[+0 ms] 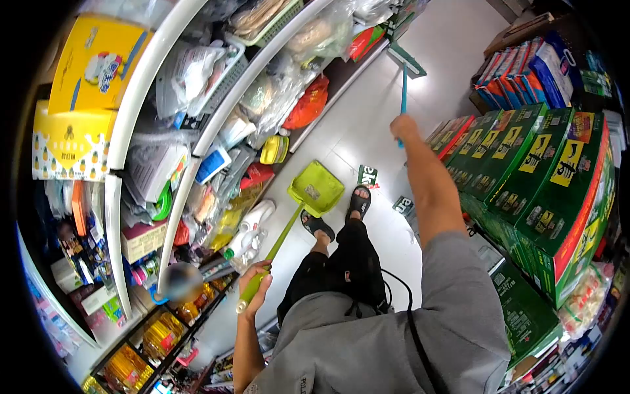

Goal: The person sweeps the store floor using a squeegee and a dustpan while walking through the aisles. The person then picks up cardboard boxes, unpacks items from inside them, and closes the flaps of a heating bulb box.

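My left hand [257, 287] is wrapped round the handle of a yellow-green long-handled dustpan [331, 190]. Its pan rests on the floor just ahead of my feet, with a small greyish patch or scrap inside it. Stretched out ahead, my right hand [404, 129] grips the blue stick of a broom [403, 92]. The broom's wide greenish head [407, 60] lies on the floor farther up the aisle. Between the dustpan and the stacked boxes lies a green scrap with white letters [367, 176], near my right foot. A second lettered piece [403, 205] lies closer to the boxes.
White-edged shelves [226, 85] packed with bagged goods line the left side. Green cartons [525, 164] stack up along the right, with blue and red packs [522, 72] behind. White bottles [257, 217] stand at the shelf foot. Oil jugs [164, 335] fill a low rack. A black cord [412, 328] hangs over me.
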The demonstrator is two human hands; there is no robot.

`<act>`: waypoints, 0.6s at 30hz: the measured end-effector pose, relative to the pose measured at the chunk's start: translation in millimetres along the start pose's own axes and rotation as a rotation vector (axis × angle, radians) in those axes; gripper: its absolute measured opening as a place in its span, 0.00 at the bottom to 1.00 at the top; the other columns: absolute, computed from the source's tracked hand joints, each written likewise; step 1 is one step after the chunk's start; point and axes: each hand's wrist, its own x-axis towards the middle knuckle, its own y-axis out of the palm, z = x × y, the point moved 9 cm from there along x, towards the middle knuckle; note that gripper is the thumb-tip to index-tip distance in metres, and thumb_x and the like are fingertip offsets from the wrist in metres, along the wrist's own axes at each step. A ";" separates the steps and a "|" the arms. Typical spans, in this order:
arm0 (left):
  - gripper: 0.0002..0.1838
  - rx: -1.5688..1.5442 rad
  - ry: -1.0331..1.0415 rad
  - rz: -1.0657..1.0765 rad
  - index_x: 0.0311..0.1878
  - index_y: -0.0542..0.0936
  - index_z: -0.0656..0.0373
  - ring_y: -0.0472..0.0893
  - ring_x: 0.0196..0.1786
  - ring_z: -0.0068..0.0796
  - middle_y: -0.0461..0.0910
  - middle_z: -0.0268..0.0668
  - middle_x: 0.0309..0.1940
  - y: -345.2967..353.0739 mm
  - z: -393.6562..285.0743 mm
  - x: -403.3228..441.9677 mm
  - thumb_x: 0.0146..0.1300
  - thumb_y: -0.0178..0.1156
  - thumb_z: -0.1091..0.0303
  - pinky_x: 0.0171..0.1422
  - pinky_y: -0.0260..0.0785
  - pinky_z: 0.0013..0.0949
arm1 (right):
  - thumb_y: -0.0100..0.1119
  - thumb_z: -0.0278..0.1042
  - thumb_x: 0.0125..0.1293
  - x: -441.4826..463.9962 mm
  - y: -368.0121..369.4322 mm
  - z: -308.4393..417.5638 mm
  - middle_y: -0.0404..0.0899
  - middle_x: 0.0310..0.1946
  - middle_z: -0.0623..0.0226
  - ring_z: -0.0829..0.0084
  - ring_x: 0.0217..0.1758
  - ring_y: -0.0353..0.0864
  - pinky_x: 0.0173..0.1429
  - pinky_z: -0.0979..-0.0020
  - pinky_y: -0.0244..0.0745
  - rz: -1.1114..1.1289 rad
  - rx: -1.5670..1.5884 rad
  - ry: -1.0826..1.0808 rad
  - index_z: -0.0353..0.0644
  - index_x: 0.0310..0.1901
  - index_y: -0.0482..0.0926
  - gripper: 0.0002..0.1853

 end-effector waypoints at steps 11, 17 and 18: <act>0.09 -0.012 -0.103 -0.047 0.33 0.77 0.61 0.76 0.43 0.23 0.82 0.37 0.46 -31.4 84.9 -22.4 0.62 0.62 0.64 0.50 0.67 0.27 | 0.47 0.29 0.60 -240.7 177.0 -32.6 0.79 0.31 0.36 0.43 0.34 0.82 0.40 0.52 0.78 0.212 -0.114 -0.091 0.21 0.56 0.58 0.25; 0.11 -0.247 -0.125 -0.054 0.31 0.78 0.61 0.77 0.44 0.24 0.82 0.37 0.44 -66.5 125.7 -36.1 0.63 0.61 0.63 0.50 0.68 0.27 | 0.43 0.35 0.64 -326.3 207.0 -43.0 0.80 0.37 0.41 0.45 0.40 0.82 0.45 0.52 0.77 0.306 -0.356 -0.183 0.31 0.53 0.64 0.19; 0.11 -0.236 -0.074 -0.059 0.31 0.78 0.61 0.77 0.44 0.24 0.82 0.38 0.43 -72.7 128.6 -40.4 0.63 0.61 0.63 0.49 0.68 0.27 | 0.43 0.35 0.64 -333.9 210.3 -48.6 0.80 0.37 0.41 0.46 0.41 0.82 0.45 0.52 0.77 0.339 -0.398 -0.191 0.32 0.53 0.64 0.19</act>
